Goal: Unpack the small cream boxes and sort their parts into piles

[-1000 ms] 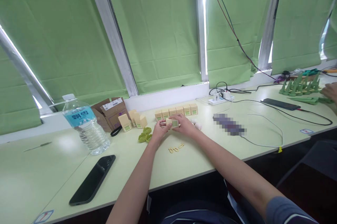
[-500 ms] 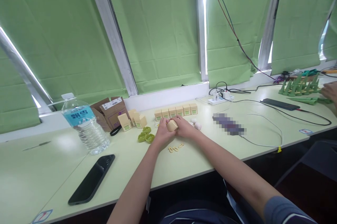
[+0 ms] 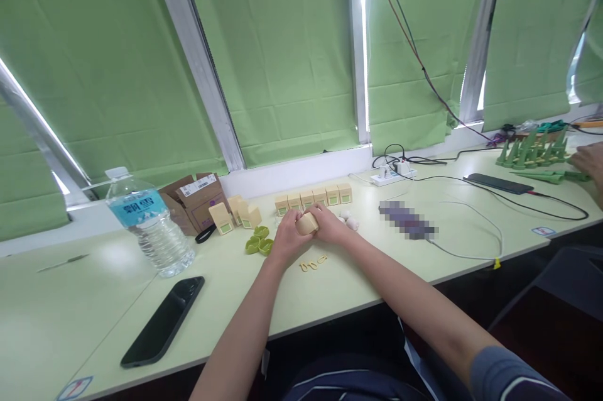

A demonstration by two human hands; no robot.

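Between my left hand point(image 3: 288, 237) and my right hand point(image 3: 327, 225) is a small cream-coloured block point(image 3: 307, 224), gripped from both sides with fingers wrapped round it. Its far side is hidden by my fingers. Behind my hands stands a row of similar cream blocks point(image 3: 319, 197) with green squares on their fronts. Several more cream blocks point(image 3: 221, 219) stand to the left. Green cup-like pieces point(image 3: 259, 242) lie beside my left hand. Small yellow loops point(image 3: 313, 264) rest on the table just in front of my hands. White rounded pieces point(image 3: 351, 223) sit beyond my right wrist.
A water bottle point(image 3: 151, 225), an open cardboard box point(image 3: 200, 200) and a black phone point(image 3: 163, 322) are on the left. A power strip point(image 3: 393, 177), cables and another phone point(image 3: 498, 183) lie to the right. Another person's hand point(image 3: 591, 162) is by green spiky pieces point(image 3: 532, 153).
The block in my hands has turned slightly, with its face now more level. The whole view has shifted a little; nothing else has visibly moved.
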